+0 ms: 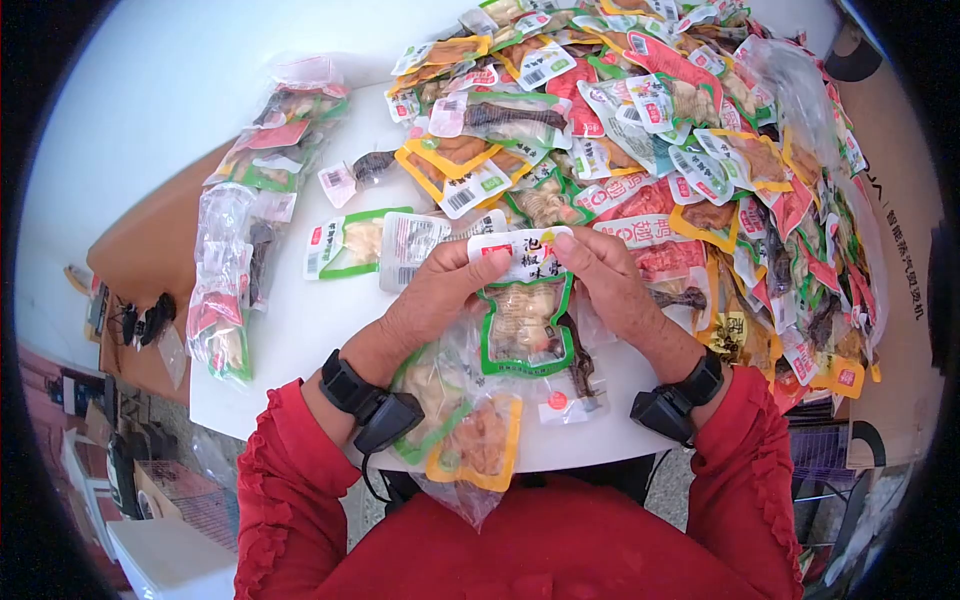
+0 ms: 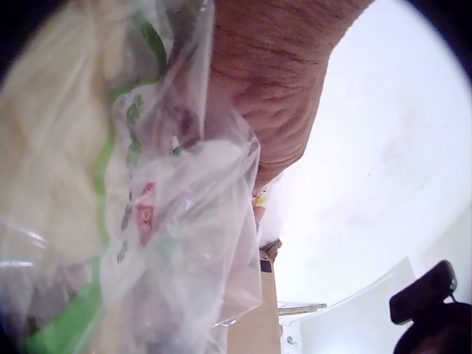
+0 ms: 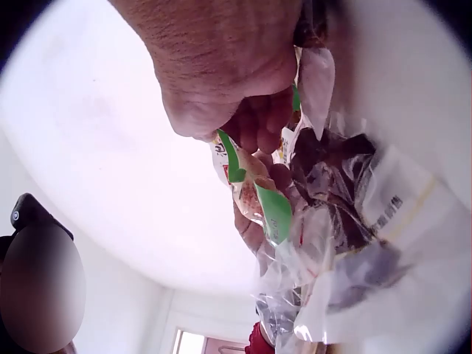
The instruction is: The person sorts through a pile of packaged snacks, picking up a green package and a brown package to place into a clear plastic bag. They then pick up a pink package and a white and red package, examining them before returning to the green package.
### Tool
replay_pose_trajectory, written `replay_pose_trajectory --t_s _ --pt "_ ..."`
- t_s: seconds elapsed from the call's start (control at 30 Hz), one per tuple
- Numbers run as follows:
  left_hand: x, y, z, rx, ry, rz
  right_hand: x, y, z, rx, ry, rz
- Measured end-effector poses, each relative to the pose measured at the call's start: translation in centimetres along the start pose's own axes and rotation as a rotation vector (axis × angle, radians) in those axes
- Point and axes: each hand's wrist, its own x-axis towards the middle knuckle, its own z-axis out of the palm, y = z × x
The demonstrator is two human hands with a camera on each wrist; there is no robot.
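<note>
— Hands first: left hand [image 1: 435,290], right hand [image 1: 612,282], what do they grip?
— Both pinch the white top strip of one green-edged packet [image 1: 525,320], the left at its left corner and the right at its right, fingers curled onto it.
— Where is it?
— Upright over the near edge of the desk [image 1: 300,330], with a clear bag [image 1: 470,440] of packets hanging below it by the left wrist.
— Farther back?
— Filled bags [image 1: 225,290] lie at left, and a heap of packets [image 1: 690,140] covers the desk's far right.
</note>
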Motion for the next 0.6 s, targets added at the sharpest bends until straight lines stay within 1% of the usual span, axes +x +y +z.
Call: replay_pose_trajectory --t_s 0.13,0.2,0.23,0.3,0.43,0.5,0.6 --pt "0.36 -0.49 -0.73 0.012 -0.013 -0.008 0.06 0.1 0.15 0.023 -0.002 -0.001" --pt "0.43 -0.53 -0.77 -0.021 0.006 -0.025 0.11 0.04 0.54 0.066 0.026 -0.072" --pt "0.45 -0.55 -0.83 -0.02 0.006 -0.026 0.13 0.16 0.4 0.067 0.026 -0.072" --pt "0.48 -0.58 -0.94 -0.054 -0.023 -0.011 0.17 0.47 0.0 0.051 -0.011 -0.054" --pt "0.31 -0.35 -0.81 -0.035 -0.04 -0.004 -0.08 0.02 0.13 0.07 0.011 -0.01" --pt "0.43 -0.58 -1.11 -0.005 -0.089 0.016 -0.09 0.09 -0.03 0.121 0.008 0.05" --pt "0.4 -0.73 -1.04 -0.022 -0.095 0.037 0.06 0.4 -0.27 0.157 -0.029 0.054"
